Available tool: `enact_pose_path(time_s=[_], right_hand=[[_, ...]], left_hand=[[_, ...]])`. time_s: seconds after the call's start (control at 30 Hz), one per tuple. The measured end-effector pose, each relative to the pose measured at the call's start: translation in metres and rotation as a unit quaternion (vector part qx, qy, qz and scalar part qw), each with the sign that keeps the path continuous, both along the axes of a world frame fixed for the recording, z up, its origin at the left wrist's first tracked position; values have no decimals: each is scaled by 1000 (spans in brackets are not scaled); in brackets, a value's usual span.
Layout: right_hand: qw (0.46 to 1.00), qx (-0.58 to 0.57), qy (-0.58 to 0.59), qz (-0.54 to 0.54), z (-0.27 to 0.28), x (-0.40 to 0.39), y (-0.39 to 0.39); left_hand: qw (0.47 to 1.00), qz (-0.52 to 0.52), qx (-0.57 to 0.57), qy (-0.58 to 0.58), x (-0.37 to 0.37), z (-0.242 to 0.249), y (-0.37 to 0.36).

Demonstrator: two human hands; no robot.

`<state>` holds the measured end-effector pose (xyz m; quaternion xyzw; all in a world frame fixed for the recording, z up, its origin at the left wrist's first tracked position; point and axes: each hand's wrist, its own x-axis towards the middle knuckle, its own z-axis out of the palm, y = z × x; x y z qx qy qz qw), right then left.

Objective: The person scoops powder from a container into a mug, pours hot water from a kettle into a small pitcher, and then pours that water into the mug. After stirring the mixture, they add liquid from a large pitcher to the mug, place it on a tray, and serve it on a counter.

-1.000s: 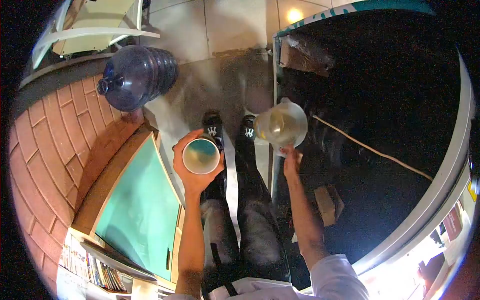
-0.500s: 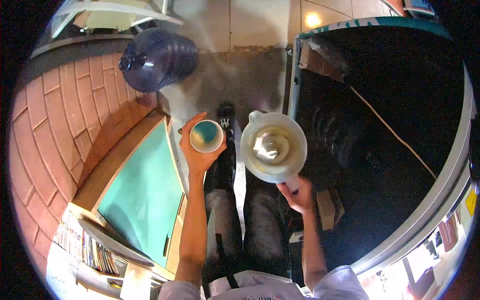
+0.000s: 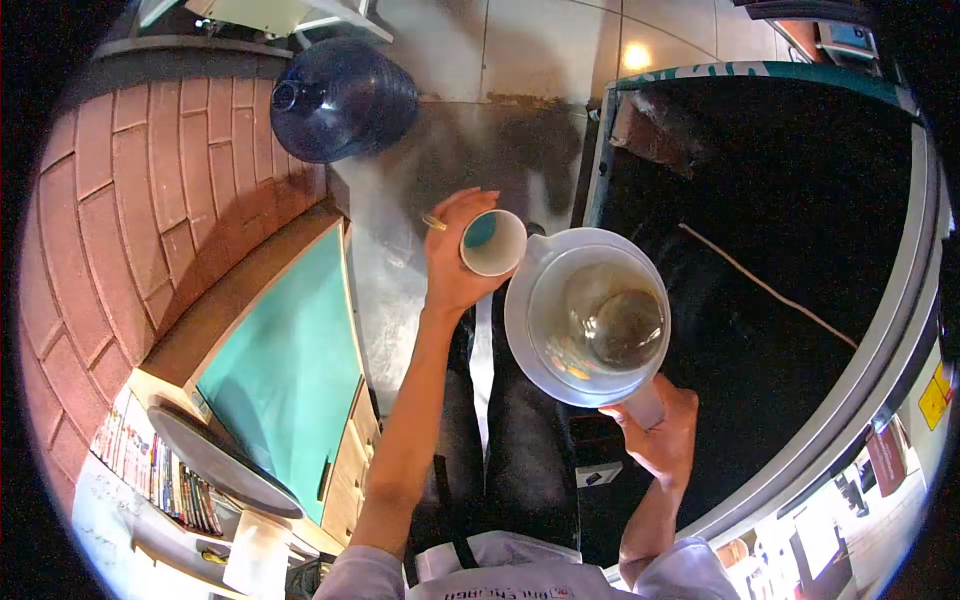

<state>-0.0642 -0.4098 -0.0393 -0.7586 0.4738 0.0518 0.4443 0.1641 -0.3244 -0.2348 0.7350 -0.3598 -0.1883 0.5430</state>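
Note:
My left hand (image 3: 458,255) is wrapped round a small white cup (image 3: 508,250) with a teal patch inside, its mouth facing up toward me. In my right hand (image 3: 660,430) is the handle of a translucent plastic pitcher (image 3: 530,330), which holds some clear liquid. The pitcher leans toward the cup, and its spout overlaps the cup's right rim in this view. Both are held up in front of my legs, above the floor. A thin gold-coloured piece shows at the fingers of my left hand.
A large blue water jug (image 3: 345,100) lies on the floor by the brick wall (image 3: 150,230). A teal cabinet (image 3: 285,370) stands at the left, with books (image 3: 180,485) near it. A dark, pale-edged recess with a cord (image 3: 770,285) fills the right side.
My left hand has brought the cup to the right, up against the pitcher's spout. The pitcher has come closer, moved slightly right and tipped, and the liquid inside has shifted.

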Motion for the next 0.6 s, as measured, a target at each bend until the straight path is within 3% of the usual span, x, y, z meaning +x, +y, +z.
enact_pose_path(time_s=[0.1, 0.17, 0.37, 0.6], right_hand=[[999, 40, -2, -15, 19, 12, -7], [995, 35, 76, 62, 28, 14, -8], [992, 106, 72, -24, 34, 35, 0], [989, 106, 101, -6, 43, 55, -1]], left_hand=[[999, -21, -6, -47, -2, 1, 1], [998, -28, -4, -47, -3, 0, 2], [999, -40, 1, -25, -7, -8, 10], [999, -30, 7, 25, -16, -14, 17]])
